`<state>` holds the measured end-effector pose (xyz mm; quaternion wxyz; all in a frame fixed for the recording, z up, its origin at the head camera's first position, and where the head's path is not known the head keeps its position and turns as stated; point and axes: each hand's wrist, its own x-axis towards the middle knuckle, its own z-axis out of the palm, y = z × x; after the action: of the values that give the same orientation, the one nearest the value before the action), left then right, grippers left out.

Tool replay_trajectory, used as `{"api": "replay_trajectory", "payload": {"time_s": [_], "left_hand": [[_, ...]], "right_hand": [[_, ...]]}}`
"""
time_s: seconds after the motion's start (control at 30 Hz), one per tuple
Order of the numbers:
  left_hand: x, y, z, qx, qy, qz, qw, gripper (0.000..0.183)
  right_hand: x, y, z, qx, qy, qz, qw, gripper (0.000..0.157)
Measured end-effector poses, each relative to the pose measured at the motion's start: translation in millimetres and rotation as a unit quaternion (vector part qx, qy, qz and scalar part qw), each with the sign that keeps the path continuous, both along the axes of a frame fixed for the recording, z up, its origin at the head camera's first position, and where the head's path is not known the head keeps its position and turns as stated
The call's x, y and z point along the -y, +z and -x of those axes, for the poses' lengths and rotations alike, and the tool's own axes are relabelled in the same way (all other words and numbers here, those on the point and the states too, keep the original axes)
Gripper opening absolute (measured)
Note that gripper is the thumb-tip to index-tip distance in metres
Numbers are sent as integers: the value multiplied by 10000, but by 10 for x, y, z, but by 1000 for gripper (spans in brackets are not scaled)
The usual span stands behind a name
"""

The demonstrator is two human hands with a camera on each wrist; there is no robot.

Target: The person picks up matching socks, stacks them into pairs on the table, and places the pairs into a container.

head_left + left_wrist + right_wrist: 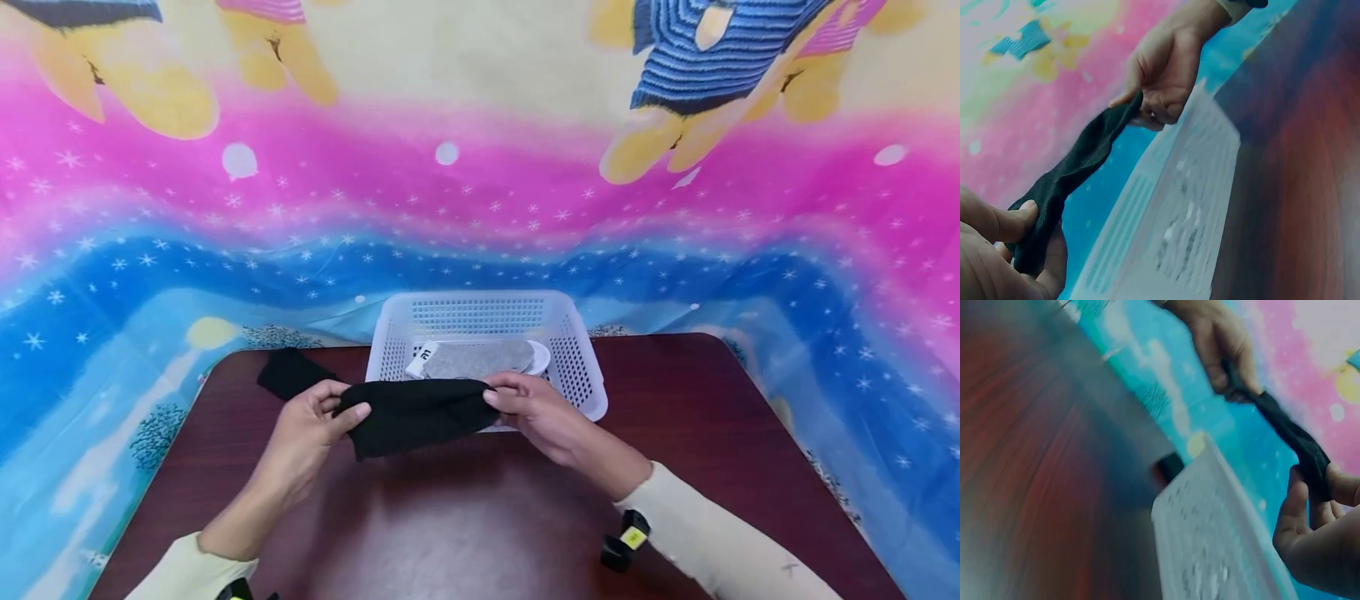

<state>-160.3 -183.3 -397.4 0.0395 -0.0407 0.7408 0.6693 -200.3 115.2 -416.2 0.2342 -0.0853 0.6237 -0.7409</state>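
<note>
A black sock is stretched out sideways in the air in front of the basket, pinched at both ends. My left hand grips its left end between thumb and fingers, as the left wrist view also shows. At the other end, my right hand holds it with thumb and fingertips. In the right wrist view the sock hangs narrow and edge-on between the two hands. Behind it a white plastic basket stands on the table, its near side partly hidden. A grey sock and something white lie inside.
Another black cloth piece, perhaps a sock, lies at the table's back left. The dark red-brown table reaches back to a colourful printed curtain, which hangs behind and along both sides.
</note>
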Motion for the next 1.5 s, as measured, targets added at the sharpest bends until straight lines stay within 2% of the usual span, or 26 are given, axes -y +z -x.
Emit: {"api": "replay_trajectory", "payload": {"time_s": [0.2, 0.37, 0.5, 0.57, 0.63, 0.77, 0.9, 1.1, 1.3, 1.4, 1.5], "left_hand": [[-334, -103, -76, -192, -390, -208, 9988, 28], [-514, -167, -187, 193, -554, -443, 9973, 29], [-611, -270, -223, 375, -623, -591, 9956, 29], [-657, -345, -243, 345, -667, -601, 9954, 30], [-702, -440, -273, 366, -748, -633, 9945, 30], [-795, -667, -356, 493, -1088, -775, 9898, 29], [-860, -854, -410, 649, -1448, -795, 9841, 26], [-893, -1018, -388, 700, -1449, -173, 9868, 23], [-909, -1150, -309, 384, -1351, 642, 9880, 23], [-915, -1187, -265, 92, -1263, 1200, 9847, 24], [-925, -1204, -232, -225, -1241, 1746, 9765, 25]], "right_hand": [[-419, -112, -145, 147, -67, -203, 9997, 21], [-713, -182, -284, 175, 168, 171, 9996, 18], [-853, -218, -365, 185, 220, 377, 9989, 18], [-893, -233, -399, 164, 114, 132, 9997, 17], [-920, -257, -429, 143, -46, -332, 9993, 19], [-950, -346, -505, 330, -421, -1284, 9903, 32], [-977, -487, -583, 512, -467, -1572, 9851, 35], [-992, -685, -633, 313, -371, -1817, 9821, 30], [-977, -771, -622, -18, -534, -2181, 9745, 28], [-976, -800, -589, -373, -686, -2433, 9668, 27], [-976, -839, -556, -698, -770, -2737, 9562, 25]]}}
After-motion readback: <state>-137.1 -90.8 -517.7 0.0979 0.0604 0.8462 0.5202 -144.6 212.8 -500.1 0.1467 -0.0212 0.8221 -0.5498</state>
